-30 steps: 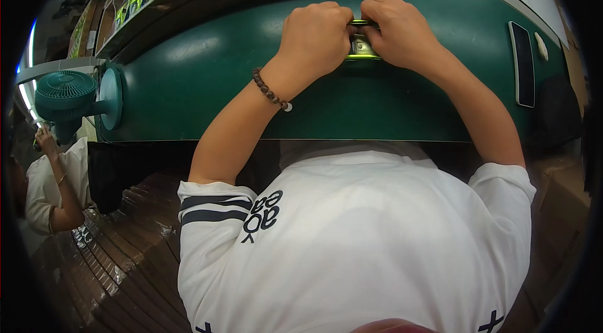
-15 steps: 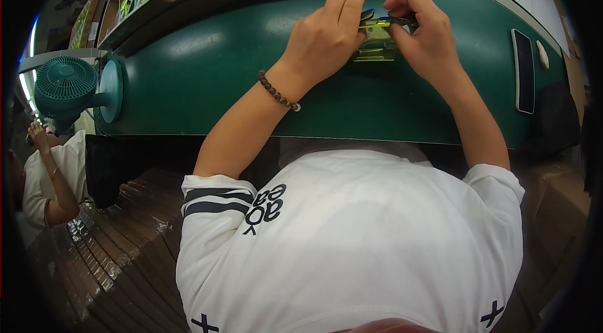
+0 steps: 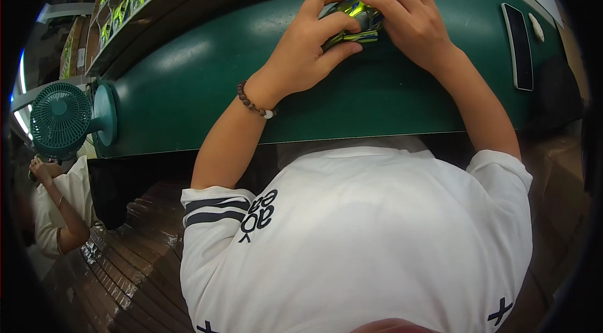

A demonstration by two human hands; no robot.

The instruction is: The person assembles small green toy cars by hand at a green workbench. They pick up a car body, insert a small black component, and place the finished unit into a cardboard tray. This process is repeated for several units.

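Observation:
Over the far part of the green tabletop [image 3: 213, 91], both hands hold a small glossy thing, yellow-green and dark with bluish bits [image 3: 369, 19]; its exact kind I cannot make out. My left hand [image 3: 311, 41] grips it from the left, thumb at its near edge and fingers curled over its side. My right hand [image 3: 414, 22] has its bent fingertips on its right end. The fingers hide much of its shape. A beaded bracelet [image 3: 249, 102] circles my left wrist.
A partitioned carton [image 3: 207, 0] with several yellow-green items borders the table's far left. A teal fan [image 3: 59, 110] stands at the left end. At the right lie a phone [image 3: 519, 50] and a small white object [image 3: 536, 28]. Another person [image 3: 63, 207] sits at the left with something in hand.
The thing has been turned, showing a rounded glossy face. My left hand has opened out around its side, thumb now below it. My right fingers have moved over its right end.

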